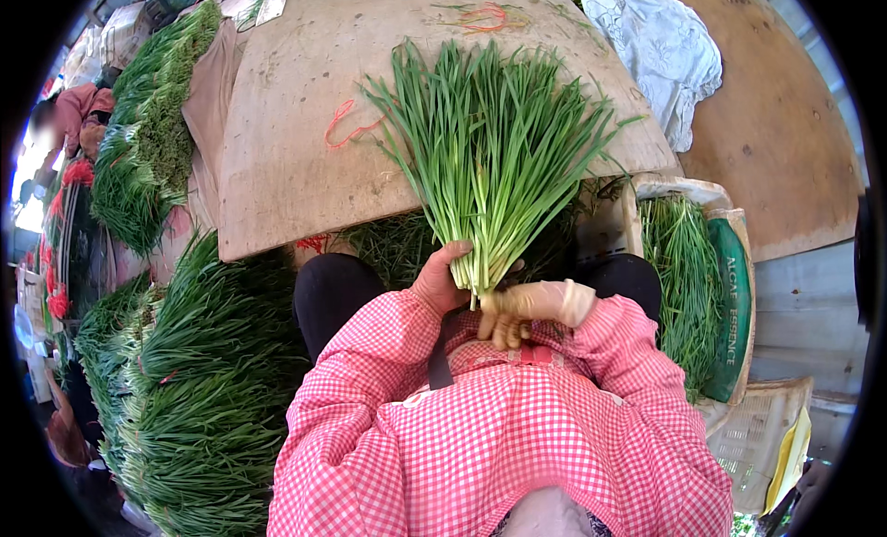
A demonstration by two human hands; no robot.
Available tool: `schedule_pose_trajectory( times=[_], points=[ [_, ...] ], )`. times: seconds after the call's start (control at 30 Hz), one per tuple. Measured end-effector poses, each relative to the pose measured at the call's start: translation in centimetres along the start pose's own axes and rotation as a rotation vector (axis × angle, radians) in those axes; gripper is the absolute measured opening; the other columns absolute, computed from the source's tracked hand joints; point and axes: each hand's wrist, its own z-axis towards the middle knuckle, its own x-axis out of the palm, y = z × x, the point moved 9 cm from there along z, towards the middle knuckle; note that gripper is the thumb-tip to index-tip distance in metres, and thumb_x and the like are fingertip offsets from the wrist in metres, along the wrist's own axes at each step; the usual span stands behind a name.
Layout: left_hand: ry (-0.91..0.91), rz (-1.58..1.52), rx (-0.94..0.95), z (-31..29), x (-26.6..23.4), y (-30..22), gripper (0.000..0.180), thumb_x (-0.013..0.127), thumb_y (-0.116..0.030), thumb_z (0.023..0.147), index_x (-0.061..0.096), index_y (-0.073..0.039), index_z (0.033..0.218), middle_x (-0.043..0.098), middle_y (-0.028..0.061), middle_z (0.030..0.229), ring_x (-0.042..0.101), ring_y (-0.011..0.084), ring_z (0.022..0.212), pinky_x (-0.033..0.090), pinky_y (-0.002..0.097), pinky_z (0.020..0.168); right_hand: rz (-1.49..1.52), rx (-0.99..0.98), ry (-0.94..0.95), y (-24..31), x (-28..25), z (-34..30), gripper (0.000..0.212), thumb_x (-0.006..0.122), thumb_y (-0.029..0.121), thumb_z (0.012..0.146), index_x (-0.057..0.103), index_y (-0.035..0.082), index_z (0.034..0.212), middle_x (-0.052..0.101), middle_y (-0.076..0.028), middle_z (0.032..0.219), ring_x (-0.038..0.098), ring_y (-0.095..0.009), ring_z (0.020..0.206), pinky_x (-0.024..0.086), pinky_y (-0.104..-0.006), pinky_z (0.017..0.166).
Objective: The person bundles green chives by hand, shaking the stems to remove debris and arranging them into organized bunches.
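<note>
Bunch of garlic chives (490,158) — long flat green leaves, pale at the stem ends, fanned wide over the near edge of the wooden tabletop (277,140). Stem ends gathered tight just in front of the person's chest, above the lap.

Left hand (442,280), bare, is wrapped around the stem end of the bunch from the left, fingers clenched on the pale bases. Right hand (527,308), in a thin pale glove, sits just below and to the right, touching the cut ends; fingers curl in toward the bottom of the bunch, but whether they pinch stems or only steady them I cannot tell.

Handling, as judged: light for its bulk. Leaves soft and limp — they splay and droop wherever unsupported, so the tips offer no hold. Bruise and crease easily; squeezing mid-leaf would likely snap or mark them. Stem end is firmest and most compact, the sensible place to grip, with the whole hand round it. Single leaves look likely to slip out of a loose hold; surface looks smooth, perhaps damp, not certain.

Around: red rubber bands (344,126) lie on the tabletop left of the leaves. More chive bundles are stacked in heaps (203,371) on the person's left; a woven sack (735,297) of loose chives stands on the right. White cloth (661,48) at the far right of the tabletop.
</note>
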Motion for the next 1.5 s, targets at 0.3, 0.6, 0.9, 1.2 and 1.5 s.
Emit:
schedule_pose_trajectory(
  times=[0.3,0.6,0.9,1.2,1.5],
  points=[
    [-0.068,-0.007,-0.018,0.1,-1.5,0.3,0.059,0.06,-0.031,0.075,0.042,-0.004,0.125,0.053,0.0161,0.118,0.054,0.0298,0.106,0.039,0.0485,0.096,-0.906,-0.658,-1.264,14.0,-4.6,-9.1,0.033,0.061,0.025,0.079,0.054,0.008,0.106,0.06,-0.013,0.082,0.06,-0.027,0.076,0.047,-0.0352,0.064],
    [-0.103,0.116,-0.046,0.4,-3.0,1.2,0.051,0.063,-0.016,0.075,0.045,-0.001,0.12,0.059,0.0146,0.107,0.06,0.0262,0.095,0.05,0.0381,0.081,-0.156,-0.669,-0.865,10.0,-9.8,-4.1,0.02,0.064,0.012,0.08,0.057,0.005,0.097,0.053,0.001,0.07,0.047,-0.008,0.057,0.039,-0.0199,0.053],
    [-0.102,0.11,-0.037,0.4,-2.4,1.1,0.051,0.063,-0.014,0.073,0.045,0.0,0.119,0.059,0.0147,0.106,0.059,0.028,0.097,0.05,0.0394,0.081,0.902,-1.171,-0.407,11.2,-9.0,-11.0,0.023,0.059,0.016,0.085,0.054,0.004,0.104,0.054,0.001,0.073,0.047,-0.005,0.056,0.039,-0.0173,0.051],
    [-0.087,0.048,-0.042,0.5,-2.6,1.6,0.055,0.061,-0.023,0.078,0.041,0.0,0.124,0.054,0.0172,0.114,0.056,0.031,0.102,0.049,0.0396,0.084,-0.186,-0.934,-0.18,9.9,-1.3,-17.2,0.023,0.05,0.022,0.088,0.058,0.002,0.081,0.061,-0.009,0.077,0.057,-0.018,0.059,0.044,-0.0279,0.05],
    [-0.135,0.14,-0.042,0.7,-2.8,1.5,0.055,0.061,-0.022,0.079,0.04,0.001,0.124,0.054,0.0173,0.115,0.056,0.0301,0.102,0.046,0.0403,0.089,-0.574,-0.452,-1.25,13.4,-9.7,-8.7,0.027,0.06,0.027,0.081,0.055,0.001,0.09,0.061,-0.015,0.082,0.059,-0.03,0.076,0.045,-0.0376,0.07]
  ],
)
